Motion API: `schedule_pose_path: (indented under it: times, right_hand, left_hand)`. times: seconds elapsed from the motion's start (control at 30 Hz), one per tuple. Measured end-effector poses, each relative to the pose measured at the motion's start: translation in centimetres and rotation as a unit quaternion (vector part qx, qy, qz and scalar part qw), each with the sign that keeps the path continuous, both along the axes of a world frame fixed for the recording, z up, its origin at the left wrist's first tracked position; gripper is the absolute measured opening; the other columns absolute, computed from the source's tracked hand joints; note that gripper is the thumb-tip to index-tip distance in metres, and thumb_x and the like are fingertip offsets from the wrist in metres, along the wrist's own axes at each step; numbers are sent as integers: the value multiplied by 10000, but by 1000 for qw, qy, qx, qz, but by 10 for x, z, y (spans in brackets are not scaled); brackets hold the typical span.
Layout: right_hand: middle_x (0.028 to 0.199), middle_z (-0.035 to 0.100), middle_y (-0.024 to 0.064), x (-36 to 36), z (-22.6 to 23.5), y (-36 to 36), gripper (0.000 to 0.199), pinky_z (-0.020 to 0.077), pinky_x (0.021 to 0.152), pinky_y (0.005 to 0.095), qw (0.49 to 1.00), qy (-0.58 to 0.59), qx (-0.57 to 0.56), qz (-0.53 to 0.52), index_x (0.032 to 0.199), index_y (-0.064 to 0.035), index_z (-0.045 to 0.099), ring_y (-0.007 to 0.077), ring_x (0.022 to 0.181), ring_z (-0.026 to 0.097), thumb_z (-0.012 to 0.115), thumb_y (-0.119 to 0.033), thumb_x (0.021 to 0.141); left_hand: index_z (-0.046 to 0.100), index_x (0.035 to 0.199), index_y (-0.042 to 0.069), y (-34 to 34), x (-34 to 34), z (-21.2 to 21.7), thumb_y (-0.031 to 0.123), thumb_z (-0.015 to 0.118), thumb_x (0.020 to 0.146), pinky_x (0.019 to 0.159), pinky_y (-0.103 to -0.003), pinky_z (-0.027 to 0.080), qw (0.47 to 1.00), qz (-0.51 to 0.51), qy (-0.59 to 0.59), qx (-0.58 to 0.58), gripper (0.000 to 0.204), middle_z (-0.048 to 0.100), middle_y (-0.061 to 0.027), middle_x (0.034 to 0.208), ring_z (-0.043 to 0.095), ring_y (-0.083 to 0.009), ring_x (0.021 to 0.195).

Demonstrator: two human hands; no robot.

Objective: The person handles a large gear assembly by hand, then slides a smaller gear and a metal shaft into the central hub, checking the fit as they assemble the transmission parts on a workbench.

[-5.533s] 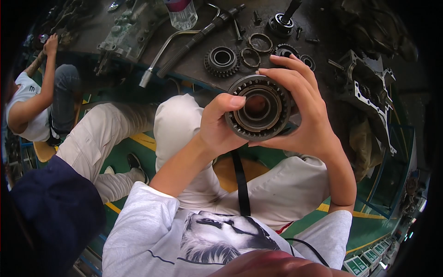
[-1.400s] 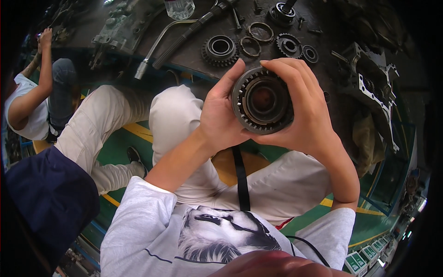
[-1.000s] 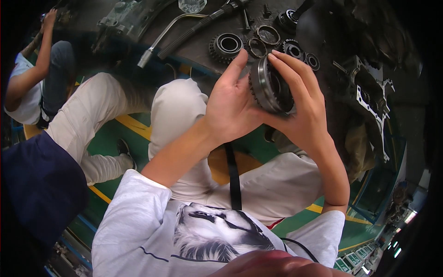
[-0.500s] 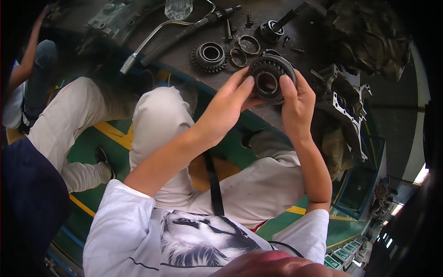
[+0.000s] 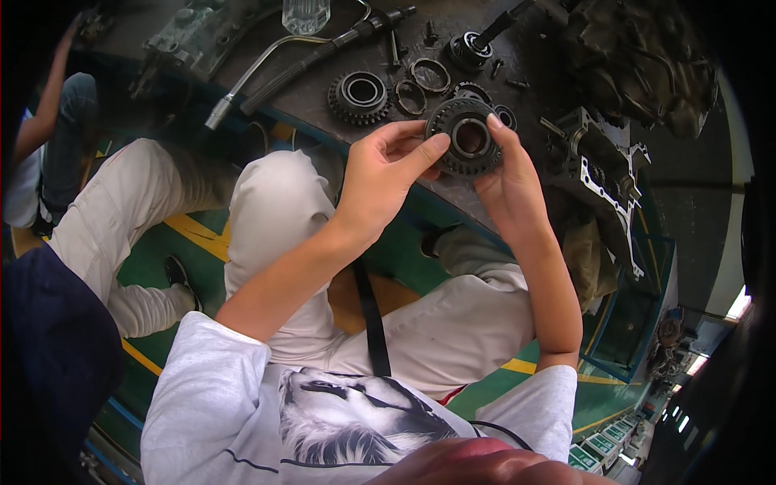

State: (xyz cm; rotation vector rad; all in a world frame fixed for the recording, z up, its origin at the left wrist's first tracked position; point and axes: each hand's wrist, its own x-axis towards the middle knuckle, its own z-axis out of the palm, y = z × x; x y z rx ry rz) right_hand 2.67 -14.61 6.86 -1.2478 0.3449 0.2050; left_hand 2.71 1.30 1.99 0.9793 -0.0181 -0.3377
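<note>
Gear held by left hand at its 9 o'clock, right hand at its 4, both half-curled; boxes toward 5 o'clock too small to read.

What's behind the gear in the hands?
Above its upper edge, part of another toothed gear shows on the tabletop. The held gear hides the rest and most of what lies behind.

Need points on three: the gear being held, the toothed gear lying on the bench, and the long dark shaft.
Held gear (image 5: 450, 124), head view: its face, upper left of the bore.
Toothed gear (image 5: 354, 111), head view: its body, just below the bore.
Long dark shaft (image 5: 323, 57), head view: its ribbed mid-length.
</note>
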Motion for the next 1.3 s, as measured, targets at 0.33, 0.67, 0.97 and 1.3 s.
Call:
schedule_pose_path:
  times: [0.33,0.67,0.97,1.3]
  right_hand:
    - [1047,654,67,-2,8,-9,311,506,861,294,996,-63,48,45,1149,-17,575,144,949,630,635,-194,901]
    - [1027,636,74,-20,26,-24,544,478,877,288,969,-239,-47,35,1128,1,552,157,954,613,796,-4,643]
    - [1029,655,64,-27,24,-28,576,484,856,268,949,-285,-98,96,1101,-12,575,129,945,616,861,-16,600]
    - [850,642,112,-33,47,-19,374,516,873,456,674,-585,-418,167,965,19,662,266,829,644,769,0,608]
  left_hand:
    - [585,1177,-58,0,-6,15,93,718,848,805,-239,511,986,79,-141,41,385,643,-63,990,636,-117,877]
    - [527,1297,-13,3,-5,21,33,718,813,924,-291,481,915,80,-370,140,522,554,-88,1127,585,-171,1042]
    - [545,1229,-13,11,-6,18,46,794,730,933,-328,484,917,14,-373,141,561,598,-101,1114,611,-188,1027]
    - [550,1214,9,20,7,14,3,711,773,912,-366,503,777,100,-585,209,469,599,-205,1218,629,-312,1072]
